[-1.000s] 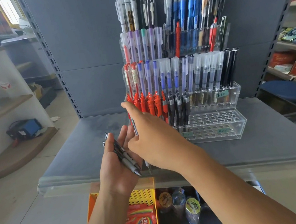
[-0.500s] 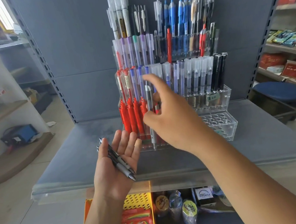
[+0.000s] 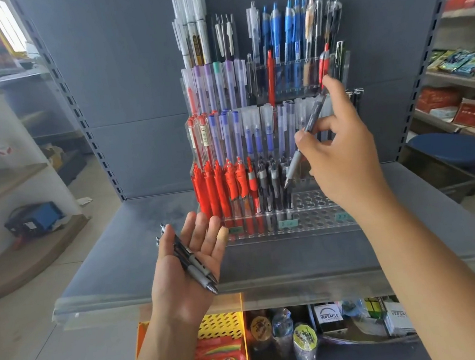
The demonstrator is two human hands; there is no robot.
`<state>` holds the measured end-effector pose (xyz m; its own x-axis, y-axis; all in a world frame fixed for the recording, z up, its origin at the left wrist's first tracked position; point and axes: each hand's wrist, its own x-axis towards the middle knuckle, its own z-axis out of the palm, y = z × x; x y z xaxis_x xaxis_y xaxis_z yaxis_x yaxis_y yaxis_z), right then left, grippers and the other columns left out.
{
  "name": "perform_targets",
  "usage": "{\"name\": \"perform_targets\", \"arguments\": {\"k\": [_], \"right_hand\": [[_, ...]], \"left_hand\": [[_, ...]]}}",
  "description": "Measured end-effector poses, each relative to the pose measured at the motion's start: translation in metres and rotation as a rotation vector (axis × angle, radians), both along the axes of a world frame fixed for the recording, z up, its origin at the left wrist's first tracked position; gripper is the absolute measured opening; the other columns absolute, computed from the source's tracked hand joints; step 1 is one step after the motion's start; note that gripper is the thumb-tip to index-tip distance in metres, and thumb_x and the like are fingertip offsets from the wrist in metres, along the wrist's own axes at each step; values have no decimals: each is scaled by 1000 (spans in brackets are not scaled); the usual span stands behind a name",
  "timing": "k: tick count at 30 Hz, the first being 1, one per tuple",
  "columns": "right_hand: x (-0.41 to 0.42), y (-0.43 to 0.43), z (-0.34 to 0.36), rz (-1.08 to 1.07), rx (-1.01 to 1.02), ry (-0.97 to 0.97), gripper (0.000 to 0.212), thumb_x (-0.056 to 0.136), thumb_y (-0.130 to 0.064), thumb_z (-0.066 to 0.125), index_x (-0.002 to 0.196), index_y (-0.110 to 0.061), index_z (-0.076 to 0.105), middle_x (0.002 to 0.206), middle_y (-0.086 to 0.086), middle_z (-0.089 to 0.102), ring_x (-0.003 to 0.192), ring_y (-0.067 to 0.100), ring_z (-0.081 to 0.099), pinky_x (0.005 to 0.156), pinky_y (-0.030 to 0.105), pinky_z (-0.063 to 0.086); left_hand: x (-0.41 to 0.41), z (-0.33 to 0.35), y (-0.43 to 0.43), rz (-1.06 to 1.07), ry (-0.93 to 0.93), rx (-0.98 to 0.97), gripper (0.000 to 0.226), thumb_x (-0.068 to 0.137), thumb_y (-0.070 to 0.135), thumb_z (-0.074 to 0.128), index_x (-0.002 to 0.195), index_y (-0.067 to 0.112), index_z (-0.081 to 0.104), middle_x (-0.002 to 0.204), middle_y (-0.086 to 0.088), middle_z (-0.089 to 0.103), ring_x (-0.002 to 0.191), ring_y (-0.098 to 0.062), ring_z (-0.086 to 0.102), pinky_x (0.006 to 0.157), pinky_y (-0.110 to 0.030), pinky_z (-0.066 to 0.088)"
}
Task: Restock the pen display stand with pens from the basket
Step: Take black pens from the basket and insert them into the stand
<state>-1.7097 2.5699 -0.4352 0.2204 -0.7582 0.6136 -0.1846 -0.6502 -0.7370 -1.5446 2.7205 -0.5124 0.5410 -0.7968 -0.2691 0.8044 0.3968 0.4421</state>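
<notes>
A clear tiered pen display stand [image 3: 315, 218] sits on the grey shelf, with red and black pens in its lowest row and empty holes at its right. My right hand [image 3: 341, 152] pinches a grey pen [image 3: 303, 141], tilted with its tip down just above the black pens of the lowest row. My left hand [image 3: 187, 269] lies palm up in front of the stand, fingers straight, with a few black and grey pens [image 3: 192, 262] resting across the palm.
The grey shelf [image 3: 128, 265] has a clear front lip. Below it stand a yellow basket [image 3: 224, 323] with snack packs, bottles and boxes. Side shelves with goods flank both sides, and a blue stool [image 3: 448, 150] stands at the right.
My right hand took one pen from the left palm, lifted it and carried it rightward, from the red pens to above the black pens. The left hand stays palm up.
</notes>
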Motion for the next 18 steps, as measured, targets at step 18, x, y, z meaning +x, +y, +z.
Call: {"name": "perform_targets", "arguments": {"k": [18], "right_hand": [[-6, -13, -11, -64, -83, 48, 65, 97, -13, 62, 150, -34, 31, 87, -6, 62, 70, 13, 61, 65, 18, 46]], "left_hand": [[1, -2, -1, -5, -8, -1, 46, 103, 45, 47, 126, 9, 66, 116, -10, 75, 101, -28, 74, 87, -47, 58]]}}
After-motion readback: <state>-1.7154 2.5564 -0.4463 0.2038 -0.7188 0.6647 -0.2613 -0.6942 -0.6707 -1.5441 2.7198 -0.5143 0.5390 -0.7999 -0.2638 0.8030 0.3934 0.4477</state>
